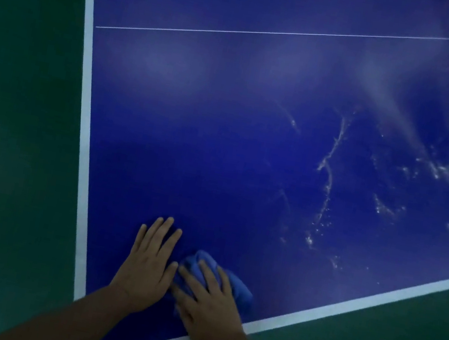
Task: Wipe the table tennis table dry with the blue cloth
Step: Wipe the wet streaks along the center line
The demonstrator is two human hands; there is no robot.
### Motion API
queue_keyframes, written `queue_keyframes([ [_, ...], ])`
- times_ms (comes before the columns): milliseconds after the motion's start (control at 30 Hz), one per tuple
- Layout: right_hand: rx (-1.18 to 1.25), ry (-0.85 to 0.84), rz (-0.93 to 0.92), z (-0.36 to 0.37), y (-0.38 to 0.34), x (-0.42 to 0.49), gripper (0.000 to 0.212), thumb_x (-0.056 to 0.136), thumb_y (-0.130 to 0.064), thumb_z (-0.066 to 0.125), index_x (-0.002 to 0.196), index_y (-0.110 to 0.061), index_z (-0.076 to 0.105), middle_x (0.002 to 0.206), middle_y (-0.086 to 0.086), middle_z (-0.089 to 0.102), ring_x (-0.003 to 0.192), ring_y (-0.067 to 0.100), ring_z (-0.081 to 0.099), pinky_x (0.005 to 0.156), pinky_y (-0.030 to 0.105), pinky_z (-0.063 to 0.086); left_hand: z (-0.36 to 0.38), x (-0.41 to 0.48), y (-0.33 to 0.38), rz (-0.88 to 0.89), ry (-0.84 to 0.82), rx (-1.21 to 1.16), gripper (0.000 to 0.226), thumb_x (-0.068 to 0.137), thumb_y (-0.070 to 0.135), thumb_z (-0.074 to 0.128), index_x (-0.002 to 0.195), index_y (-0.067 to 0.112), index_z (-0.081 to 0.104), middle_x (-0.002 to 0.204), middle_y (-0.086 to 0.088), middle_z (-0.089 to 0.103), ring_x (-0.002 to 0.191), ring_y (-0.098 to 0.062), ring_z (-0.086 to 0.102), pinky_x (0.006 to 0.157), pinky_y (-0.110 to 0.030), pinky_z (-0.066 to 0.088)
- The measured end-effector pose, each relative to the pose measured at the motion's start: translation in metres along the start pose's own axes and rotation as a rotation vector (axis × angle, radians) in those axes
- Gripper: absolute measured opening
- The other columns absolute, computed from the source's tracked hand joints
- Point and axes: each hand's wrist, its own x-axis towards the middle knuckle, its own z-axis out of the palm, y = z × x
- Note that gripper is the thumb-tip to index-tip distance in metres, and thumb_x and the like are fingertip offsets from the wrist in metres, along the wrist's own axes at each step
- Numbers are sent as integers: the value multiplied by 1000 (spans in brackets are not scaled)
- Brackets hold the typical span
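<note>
Left grip point(148, 264) lay flat, released, on the tabletop point(222, 139); right grip point(209, 302), fingers straight, pressed the largely hidden blue cloth point(241, 291) at 6 o'clock.

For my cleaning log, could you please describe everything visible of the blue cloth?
The blue cloth is a soft, bunched wad of fabric, lighter than the table it lies on, near the corner by the white edge line. The right hand presses on it with spread fingers, covering much of it. The left hand lies flat beside it.
</note>
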Motion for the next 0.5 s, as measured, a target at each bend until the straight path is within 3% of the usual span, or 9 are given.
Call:
queue_keyframes([
  [67, -54, -39, -10, 2, 24, -33, 43, 94, -53, 47, 136, -46, 52, 154, -12, 43, 144, 25, 32, 110, 56, 34, 3, -6, 9, 19, -10, -8, 62, 101, 44, 30, 155, 13, 29, 167, -9, 9, 154, -24, 0, 122, -43, -3],
  [100, -68, -73, 68, 0, 43, -43, 44, 92, -51, 47, 135, -45, 51, 152, -10, 47, 142, 27, 33, 111, 57, 34, 4, -7, 13, 23, -10, -4, 63, 100, 43, 31, 155, 13, 29, 167, -9, 10, 154, -24, 1, 121, -43, -3],
  [200, -22, -64, 491, -8, 107, -57, 48, 98, -49, 31, 143, -38, 44, 153, -3, 46, 144, 31, 26, 108, 61, 38, 6, -4, 26, 40, -24, 23, 64, 99, 42, 32, 155, 13, 29, 167, -9, 10, 154, -24, 1, 121, -44, -3],
  [267, 106, -55, 783, -21, 130, -57, 60, 100, -57, 10, 152, -39, 36, 163, -5, 29, 152, 30, 12, 117, 61, 26, 8, 0, 33, 49, -22, 32, 65, 98, 42, 33, 156, 12, 27, 167, -10, 8, 154, -24, -1, 121, -43, -4],
  [333, 162, 13, 923, -25, 118, -43, 65, 98, -58, 10, 154, -38, 35, 166, -5, 21, 153, 30, 7, 121, 56, 14, 8, 2, 37, 45, -24, 42, 66, 98, 42, 32, 156, 13, 24, 167, -10, 6, 154, -24, -4, 121, -43, -6],
  [433, 134, 81, 756, -15, 47, -12, 54, 96, -53, 35, 141, -31, 56, 156, 0, 43, 146, 32, 25, 113, 57, 19, 5, 6, 40, 42, -21, 80, 66, 97, 42, 32, 156, 14, 22, 166, -12, 8, 154, -25, 0, 121, -42, -4],
  [500, 139, 102, 591, -8, -1, 9, 50, 95, -53, 42, 139, -35, 57, 153, -4, 46, 146, 28, 26, 112, 56, 20, 3, 9, 40, 45, -24, 116, 63, 96, 40, 31, 154, 13, 27, 165, -14, 14, 153, -28, 8, 120, -43, 0],
])
